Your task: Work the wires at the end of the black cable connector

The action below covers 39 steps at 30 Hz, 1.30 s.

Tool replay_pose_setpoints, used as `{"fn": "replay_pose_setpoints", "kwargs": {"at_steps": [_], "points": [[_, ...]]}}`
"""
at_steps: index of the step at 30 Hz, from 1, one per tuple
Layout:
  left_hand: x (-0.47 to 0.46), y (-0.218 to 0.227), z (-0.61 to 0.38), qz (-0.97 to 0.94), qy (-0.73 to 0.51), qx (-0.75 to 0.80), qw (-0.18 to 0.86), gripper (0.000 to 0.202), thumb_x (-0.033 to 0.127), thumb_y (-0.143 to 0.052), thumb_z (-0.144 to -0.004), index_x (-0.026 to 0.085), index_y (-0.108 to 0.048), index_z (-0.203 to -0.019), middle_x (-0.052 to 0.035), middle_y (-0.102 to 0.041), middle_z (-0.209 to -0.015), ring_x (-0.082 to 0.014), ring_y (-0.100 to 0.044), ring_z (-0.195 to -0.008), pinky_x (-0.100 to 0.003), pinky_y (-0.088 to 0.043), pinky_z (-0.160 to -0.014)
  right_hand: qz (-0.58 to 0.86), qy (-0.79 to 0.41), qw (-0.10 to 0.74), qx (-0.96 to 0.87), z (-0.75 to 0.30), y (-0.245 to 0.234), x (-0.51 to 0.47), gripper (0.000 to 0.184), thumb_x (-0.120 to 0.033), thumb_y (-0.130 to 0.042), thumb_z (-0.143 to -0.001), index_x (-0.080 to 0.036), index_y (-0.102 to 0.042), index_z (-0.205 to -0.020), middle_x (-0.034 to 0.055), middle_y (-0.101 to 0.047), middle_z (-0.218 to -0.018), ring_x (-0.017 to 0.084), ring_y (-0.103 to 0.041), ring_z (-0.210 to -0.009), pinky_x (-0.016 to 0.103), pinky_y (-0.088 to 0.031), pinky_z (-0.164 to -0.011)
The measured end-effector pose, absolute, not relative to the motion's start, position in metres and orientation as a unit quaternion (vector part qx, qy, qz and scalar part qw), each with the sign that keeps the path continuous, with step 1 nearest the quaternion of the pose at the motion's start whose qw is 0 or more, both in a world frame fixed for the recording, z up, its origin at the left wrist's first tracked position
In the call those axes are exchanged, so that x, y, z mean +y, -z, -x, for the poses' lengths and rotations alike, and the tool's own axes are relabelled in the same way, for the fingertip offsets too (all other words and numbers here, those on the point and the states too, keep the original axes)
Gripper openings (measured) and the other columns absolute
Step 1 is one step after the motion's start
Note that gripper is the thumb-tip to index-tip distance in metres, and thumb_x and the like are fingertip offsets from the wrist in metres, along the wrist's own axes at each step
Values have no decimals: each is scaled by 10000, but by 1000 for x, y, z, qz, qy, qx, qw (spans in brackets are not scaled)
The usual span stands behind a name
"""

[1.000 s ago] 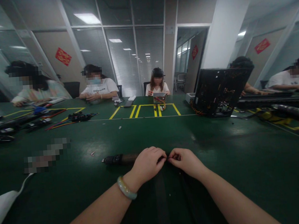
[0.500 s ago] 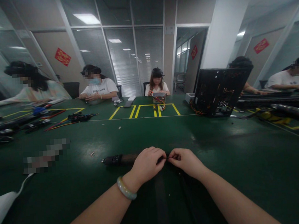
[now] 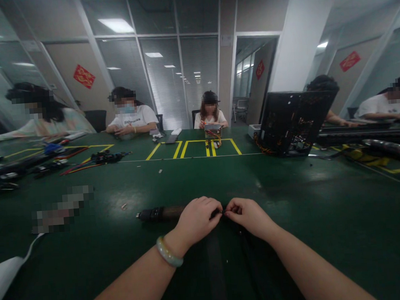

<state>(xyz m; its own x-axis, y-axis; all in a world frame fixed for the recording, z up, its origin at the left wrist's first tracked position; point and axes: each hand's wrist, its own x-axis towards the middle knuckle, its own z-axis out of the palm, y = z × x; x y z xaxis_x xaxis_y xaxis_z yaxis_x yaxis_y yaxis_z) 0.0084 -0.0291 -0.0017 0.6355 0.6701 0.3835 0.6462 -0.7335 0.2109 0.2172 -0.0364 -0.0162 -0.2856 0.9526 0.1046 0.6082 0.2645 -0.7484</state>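
A dark cylindrical tool (image 3: 172, 212), shaped like an electric screwdriver, lies on the green table with its metal tip pointing left. My left hand (image 3: 200, 218), with a bangle on its wrist, covers the tool's right end. Its thumb and forefinger curl closed there around a dark part. Just to the right, my right hand (image 3: 247, 215) is closed in a pinch, its fingertips almost meeting the left ones. A tiny piece seems to sit between the fingertips, too small to name. A dark cord-like line (image 3: 250, 256) runs toward me below the right hand.
A black computer case (image 3: 296, 122) stands at the back right. Wires and dark parts (image 3: 101, 158) lie at the left, near a pixelated strip (image 3: 62, 210) and a white sheet (image 3: 5, 278). Small scraps (image 3: 123, 206) dot the table. Several people sit around its far side.
My hands keep almost the same place and grip. The fingertips have shifted very slightly, and a small bright spot shows between them.
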Motion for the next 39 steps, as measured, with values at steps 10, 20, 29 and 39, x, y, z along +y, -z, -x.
{"fn": "replay_pose_setpoints", "kwargs": {"at_steps": [10,20,29,39], "points": [[-29,1,-8,-901,-222,373,20,108,250,-601,-873,216,-608,-975,-17,-646,-945,-193,-592,-885,-340,-456,-792,525,-343,290,-723,-216,14,-37,100,-266,-634,-833,-187,-688,-861,-3,-687,-777,149,-611,-707,222,-419,-603],[-30,0,-10,-901,-225,370,13,104,245,-591,-875,212,-613,-972,-23,-655,-948,-197,-597,-887,-345,-460,-806,521,-341,291,-726,-216,18,-34,125,-283,-617,-849,-184,-694,-864,0,-690,-774,149,-610,-700,223,-421,-602],[-29,1,-9,-900,-228,371,23,126,219,-596,-868,224,-603,-994,-14,-651,-966,-194,-589,-894,-347,-457,-808,520,-323,290,-736,-216,18,-36,127,-297,-605,-863,-200,-687,-860,-5,-694,-788,151,-618,-706,225,-422,-605],[-30,-3,-10,-902,-225,366,30,101,203,-602,-856,221,-614,-955,-12,-650,-959,-195,-584,-886,-348,-450,-803,514,-318,295,-740,-216,16,-38,101,-280,-623,-846,-202,-685,-863,-9,-688,-787,147,-612,-699,225,-418,-600]]}}
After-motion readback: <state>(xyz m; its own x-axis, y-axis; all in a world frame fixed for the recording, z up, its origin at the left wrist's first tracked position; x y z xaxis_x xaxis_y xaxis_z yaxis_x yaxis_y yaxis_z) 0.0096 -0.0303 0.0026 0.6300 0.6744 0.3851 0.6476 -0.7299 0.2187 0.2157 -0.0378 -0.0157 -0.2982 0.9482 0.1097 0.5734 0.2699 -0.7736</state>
